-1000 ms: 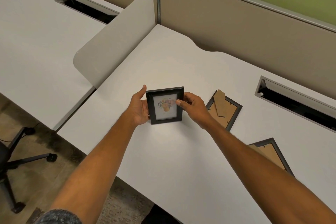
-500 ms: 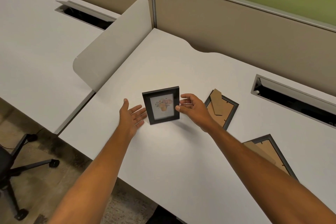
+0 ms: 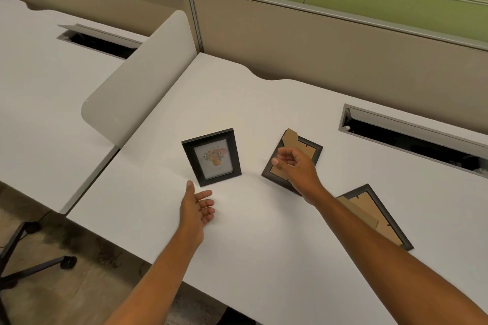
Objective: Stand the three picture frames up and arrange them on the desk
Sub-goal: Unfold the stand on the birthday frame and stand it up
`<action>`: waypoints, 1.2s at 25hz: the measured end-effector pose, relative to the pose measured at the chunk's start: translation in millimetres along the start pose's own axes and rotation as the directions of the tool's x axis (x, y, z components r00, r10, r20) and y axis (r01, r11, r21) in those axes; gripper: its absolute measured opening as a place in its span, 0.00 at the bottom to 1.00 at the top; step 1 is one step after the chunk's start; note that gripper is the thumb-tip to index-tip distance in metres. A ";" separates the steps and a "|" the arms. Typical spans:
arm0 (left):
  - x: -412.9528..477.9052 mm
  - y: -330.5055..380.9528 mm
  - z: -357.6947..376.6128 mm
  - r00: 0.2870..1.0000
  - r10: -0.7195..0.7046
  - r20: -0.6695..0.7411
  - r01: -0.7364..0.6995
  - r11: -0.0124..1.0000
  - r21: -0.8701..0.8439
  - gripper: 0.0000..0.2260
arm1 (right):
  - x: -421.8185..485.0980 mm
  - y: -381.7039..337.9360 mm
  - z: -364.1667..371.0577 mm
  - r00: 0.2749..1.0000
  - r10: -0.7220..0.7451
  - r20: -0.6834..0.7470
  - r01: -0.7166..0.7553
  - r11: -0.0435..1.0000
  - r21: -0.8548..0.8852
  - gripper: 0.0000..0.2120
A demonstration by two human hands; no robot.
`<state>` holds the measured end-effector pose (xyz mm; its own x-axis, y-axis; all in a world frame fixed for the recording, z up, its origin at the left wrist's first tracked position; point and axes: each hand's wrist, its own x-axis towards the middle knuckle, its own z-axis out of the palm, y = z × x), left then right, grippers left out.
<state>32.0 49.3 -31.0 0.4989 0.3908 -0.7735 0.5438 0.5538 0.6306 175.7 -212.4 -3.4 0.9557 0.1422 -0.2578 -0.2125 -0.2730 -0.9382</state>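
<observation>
A small black picture frame (image 3: 212, 157) with a flower print stands upright on the white desk (image 3: 237, 103), facing me. My left hand (image 3: 197, 207) hovers open just in front of its lower left corner, not touching it. A second frame (image 3: 303, 146) lies face down to the right, brown backing and stand flap up. My right hand (image 3: 295, 163) is above it, fingers loosely curled, holding nothing. A third frame (image 3: 375, 215) lies face down further right, partly behind my right forearm.
A curved grey divider panel (image 3: 140, 87) rises at the desk's left edge. An open cable slot (image 3: 412, 137) is cut into the desk at back right. Beige partition walls (image 3: 330, 45) close the back. A chair base (image 3: 34, 266) stands on the floor at lower left.
Both hands have let go of the standing frame. The left hand drew back toward me; the right hand moved right, over the second face-down frame. The frame now stands alone.
</observation>
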 end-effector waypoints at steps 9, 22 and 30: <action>-42.5 -12.0 139.6 0.936 0.166 0.311 -0.290 0.864 0.411 0.18 | -19.0 33.2 -44.5 0.960 0.086 -0.268 -0.109 0.991 -0.073 0.14; -11.6 -11.9 185.5 0.929 0.228 0.292 -0.358 0.753 0.552 0.31 | -15.8 55.4 -35.2 0.944 0.207 -0.255 -0.236 0.968 -0.088 0.24; -0.1 1.0 186.5 0.959 0.111 0.261 -0.222 0.867 0.447 0.29 | -11.3 53.1 -36.0 0.916 0.311 -0.254 -0.305 0.950 0.065 0.29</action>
<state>158.3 -87.4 -18.4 0.7147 0.2444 -0.6554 0.6624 0.0647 0.7464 161.0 -262.7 -42.0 0.8608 -0.1962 -0.4696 -0.5066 -0.2405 -0.8280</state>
